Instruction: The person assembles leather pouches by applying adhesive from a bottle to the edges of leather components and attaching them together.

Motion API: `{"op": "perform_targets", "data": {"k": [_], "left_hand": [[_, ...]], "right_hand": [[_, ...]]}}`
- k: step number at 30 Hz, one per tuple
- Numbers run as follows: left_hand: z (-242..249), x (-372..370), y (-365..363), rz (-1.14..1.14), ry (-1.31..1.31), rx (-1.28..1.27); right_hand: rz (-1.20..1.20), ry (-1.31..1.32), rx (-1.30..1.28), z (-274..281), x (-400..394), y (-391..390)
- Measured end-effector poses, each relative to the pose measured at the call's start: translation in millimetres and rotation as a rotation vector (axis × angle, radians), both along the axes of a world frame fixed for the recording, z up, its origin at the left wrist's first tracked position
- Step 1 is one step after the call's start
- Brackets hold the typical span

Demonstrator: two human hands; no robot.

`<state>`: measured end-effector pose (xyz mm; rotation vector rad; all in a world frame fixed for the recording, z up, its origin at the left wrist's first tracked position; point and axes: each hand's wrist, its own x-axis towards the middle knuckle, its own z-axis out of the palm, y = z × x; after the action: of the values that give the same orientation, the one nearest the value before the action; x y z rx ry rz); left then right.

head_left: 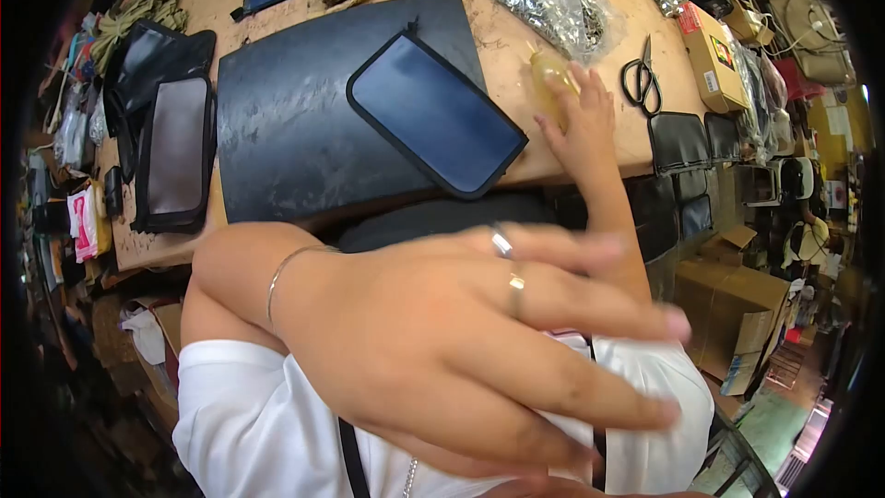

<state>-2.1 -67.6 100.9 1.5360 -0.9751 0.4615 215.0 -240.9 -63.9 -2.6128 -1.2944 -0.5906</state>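
Close to the camera, my left hand (433, 323) stretches across my front with its fingers spread and nothing in it. It wears two rings and a thin bracelet. My right hand (590, 124) is over the table beside a yellowish squeeze bottle (551, 69) with a narrow tip. Its fingers are apart, with the thumb and forefinger at the bottle's side; firm contact cannot be made out. A dark blue zip pouch (438, 115) with black edging lies at an angle on a black board (286, 120) in front of me.
Black-handled scissors (642, 83) and a clear bag of metal parts (558, 14) lie beyond my right hand. Black pouches (175, 152) are piled at the left. A small cardboard box (714, 55) stands on the right, with black cases (679, 141) hanging over the table edge.
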Motion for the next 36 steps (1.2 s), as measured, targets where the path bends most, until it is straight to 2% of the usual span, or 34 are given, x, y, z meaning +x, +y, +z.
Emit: {"op": "perform_targets", "data": {"k": [3, 4, 7, 8, 11, 12, 14, 15, 16, 17, 19, 20, 23, 27, 32, 35, 36], "left_hand": [[8, -12, -10, 0.437, -0.074, 0.192], [16, -18, -16, 0.516, -0.044, 0.167], [32, -35, -46, 0.654, 0.1, 0.181], [30, -33, -51, 0.634, 0.055, 0.193], [22, -18, -55, 0.573, -0.07, 0.223], [18, -11, -54, 0.555, -0.112, 0.235], [0, 13, -40, 0.577, -0.136, 0.328], [-16, 29, -26, 0.618, -0.123, 0.419], [-33, 45, -10, 0.671, -0.099, 0.513], [-48, 56, 5, 0.718, -0.069, 0.589], [-68, 64, 26, 0.793, -0.039, 0.651], [-76, 63, 31, 0.83, -0.054, 0.624], [-105, 58, 46, 0.865, -0.169, 0.468], [-108, 35, 48, 0.868, -0.181, 0.578], [-105, 23, 33, 0.939, -0.252, 0.654], [-104, 21, 36, 0.974, -0.201, 0.663], [-102, 21, 39, 0.988, -0.196, 0.66]], "right_hand": [[0.226, 0.238, 0.11, 2, -6, 4], [0.281, 0.389, 0.123, 6, -9, 7], [0.158, 0.607, -0.186, 18, -22, 18], [0.213, 0.517, -0.131, 11, -22, 19], [0.093, 0.802, -0.032, 31, -30, 26], [0.238, 0.723, 0.125, 18, -25, 22], [0.314, 0.755, 0.23, 30, -27, 26], [0.345, 0.766, 0.284, 46, -29, 26], [0.473, 0.559, 0.239, 99, -61, 27], [0.464, 0.497, 0.366, 66, -33, 21], [0.461, 0.752, 0.622, 62, -33, 16], [0.46, 0.703, 0.612, 68, -37, 14], [0.624, 0.613, 0.802, 47, -44, 12], [0.81, 0.13, 0.753, 46, -54, 15], [0.95, 0.14, 0.83, 42, -62, 19], [0.909, 0.139, 0.94, 43, -64, 23], [0.809, 0.153, 0.927, 50, -64, 19]]}}
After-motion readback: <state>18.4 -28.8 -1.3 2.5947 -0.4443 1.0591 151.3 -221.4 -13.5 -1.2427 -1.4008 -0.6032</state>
